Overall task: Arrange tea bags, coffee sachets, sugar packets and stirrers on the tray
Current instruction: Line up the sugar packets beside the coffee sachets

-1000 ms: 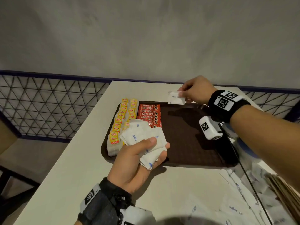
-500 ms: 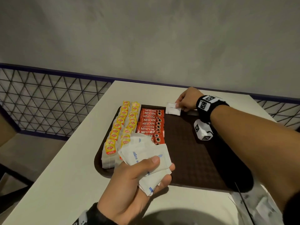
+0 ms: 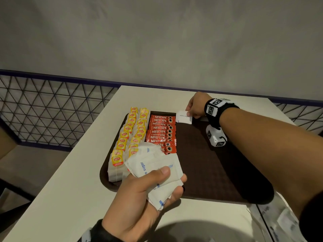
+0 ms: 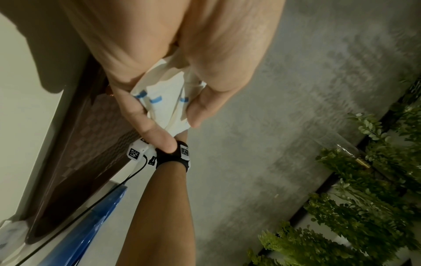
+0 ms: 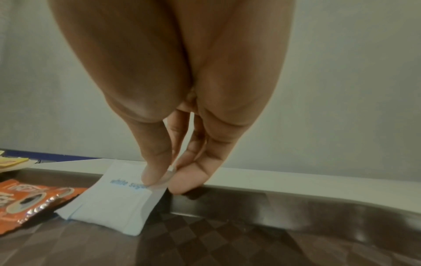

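From the head view, the brown tray already carries two columns of yellow tea bags along its left side and a column of red coffee sachets just right of them, so the step in hand looks like the start of the sugar row. The right hand pinches a single sugar packet at the tray's far edge, just right of the topmost coffee sachet, while the left hand hovers over the tray's near edge, thumb and fingers clamped on a fanned stack of sugar packets. More loose packets lie on the table off the tray's near right corner; no stirrers can be made out. In the left wrist view, the fingers curl round the stack's blue-marked ends, gripping it from both sides. In the right wrist view, thumb and forefinger pinch one corner of the packet, whose lower edge touches the tray floor beside the far rim while the pinched corner is lifted. The next move probably calls for letting that packet lie flat, square to the sachets, then drawing the next one from the left hand's stack.
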### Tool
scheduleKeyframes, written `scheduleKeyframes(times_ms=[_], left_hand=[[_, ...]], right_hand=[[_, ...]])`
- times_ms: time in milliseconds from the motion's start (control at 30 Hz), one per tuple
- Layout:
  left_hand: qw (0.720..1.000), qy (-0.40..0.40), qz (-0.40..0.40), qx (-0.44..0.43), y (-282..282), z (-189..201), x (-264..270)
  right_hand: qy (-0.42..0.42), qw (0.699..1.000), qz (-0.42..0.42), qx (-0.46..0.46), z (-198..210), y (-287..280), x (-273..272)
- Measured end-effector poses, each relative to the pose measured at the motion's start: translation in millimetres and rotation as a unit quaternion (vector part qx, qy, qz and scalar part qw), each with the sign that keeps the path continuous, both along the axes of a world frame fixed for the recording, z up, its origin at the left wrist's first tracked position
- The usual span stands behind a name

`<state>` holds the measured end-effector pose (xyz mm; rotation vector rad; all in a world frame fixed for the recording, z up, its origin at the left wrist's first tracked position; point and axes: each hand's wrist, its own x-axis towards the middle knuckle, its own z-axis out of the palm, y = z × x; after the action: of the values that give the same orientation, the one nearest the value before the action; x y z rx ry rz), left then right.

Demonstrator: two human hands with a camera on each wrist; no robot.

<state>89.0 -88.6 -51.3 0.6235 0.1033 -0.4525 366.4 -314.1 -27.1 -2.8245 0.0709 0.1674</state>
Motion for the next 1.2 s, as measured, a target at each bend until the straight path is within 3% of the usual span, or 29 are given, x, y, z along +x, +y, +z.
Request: scheduleKeyframes(times_ms=[167,267,400,567,700,867,1000,1200], left_hand=[[1.0,0.01,0.011,-0.005,-1.6,-2.6,0.1],[0.999,0.024,0.019,-0.015,-2.7,-2.5,1.3],[0.999,0.027,0.014,-0.026,0.1,-2.6,2.5],[1.0,0.021,0.011,-0.021,0.9,-3.1,1.5],[0.999,-0.029,0.013,-0.008,-0.4,0.5,-1.5],[0.997,-0.074,-0.017,0.001,0.6,-4.5,-0.7],[0.996,-0.084,-0.013,0.013,0.1,-13.2,3.4],[0.997,-0.067,0.036,0.002,0.3,-14.8,5.5]], right_hand=[[-0.042,0.998,-0.022,0.041,9.4,-3.7,-7.3],[-0.088,0.995,0.006,0.049,28.0,4.1,-30.3],[-0.083,0.977,0.092,0.174,64.0,29.5,-102.6],[-0.063,0.956,0.196,0.211,77.3,53.4,-219.2],[-0.045,0.952,0.144,0.265,57.2,51.6,-260.3],[-0.033,0.928,0.083,0.362,36.4,43.1,-269.1],[-0.019,0.921,0.069,0.382,38.1,37.8,-268.7],[0.021,0.874,0.051,0.483,32.6,34.8,-266.8]])
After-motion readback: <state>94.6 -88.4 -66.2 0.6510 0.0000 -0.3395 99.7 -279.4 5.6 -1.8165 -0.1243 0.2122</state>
